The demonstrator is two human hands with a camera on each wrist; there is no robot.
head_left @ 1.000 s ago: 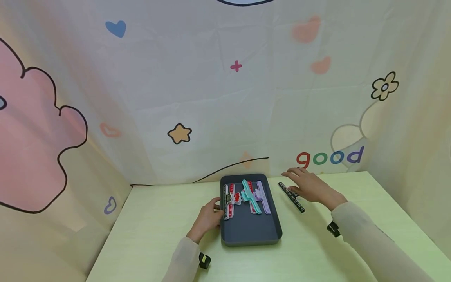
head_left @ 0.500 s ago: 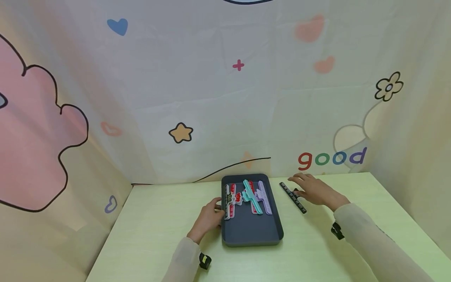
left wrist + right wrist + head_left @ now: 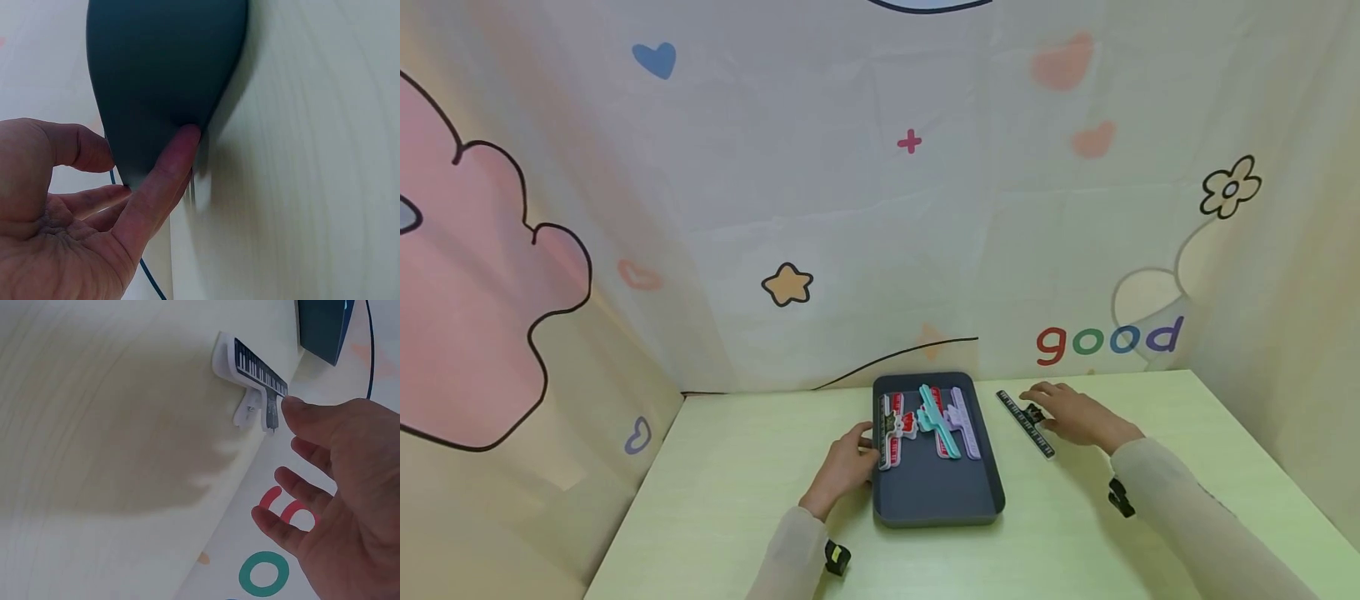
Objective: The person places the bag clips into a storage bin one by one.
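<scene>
A dark grey rectangular tray rests on the table. My left hand holds its left side; in the left wrist view, the thumb meets the rim and a finger lies against the outer wall. Inside are a black-and-white clip, a red-and-white one, a teal one, a purple one, and another red one partly under the teal. Right of the tray lies a black clip with piano-key print. Over its handle hovers my right hand, fingers spread, thumb near the handle; contact cannot be told.
A pale wood-grain table spreads beneath everything. Behind it hangs a printed cloth, with side cloths left and right. Each wrist carries a small black camera, such as the left one.
My right hand has shifted slightly right and lowered beside the black clip, whose handle now shows more. The left hand stays on the tray; the head view shifts a little.
</scene>
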